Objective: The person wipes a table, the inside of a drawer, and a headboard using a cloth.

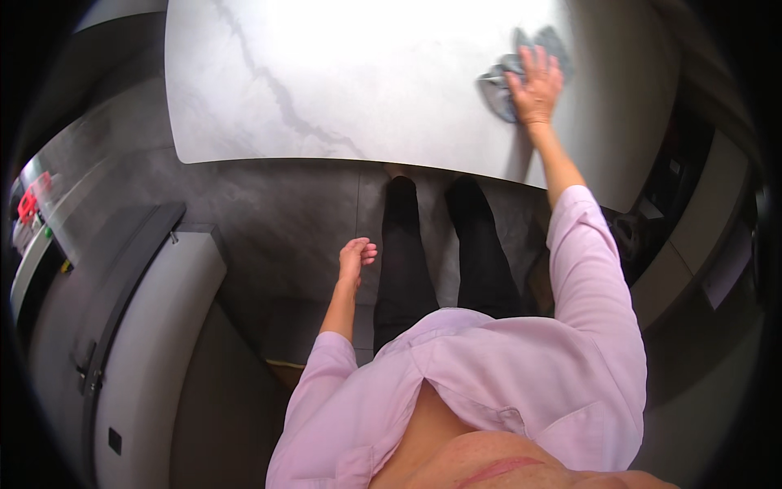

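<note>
My right hand [538,88] lies over a crumpled grey cloth [498,91] and holds it against the tabletop, fingers stretched forward. Folds of the cloth stick out on both sides of the hand. Beneath it is a white table [244,122] with grey marble veins, and hand and cloth are at its right part. My left hand [355,259] hangs low beside my left leg, below the table's near edge. Its fingers are loosely bent, and nothing shows in them.
A dark door [106,301] and a pale wall end [163,326] stand at the left. Grey floor [277,212] runs under the table. Along the right is a light cabinet [692,228] with dark items beside it. Red things [32,198] show at the far left.
</note>
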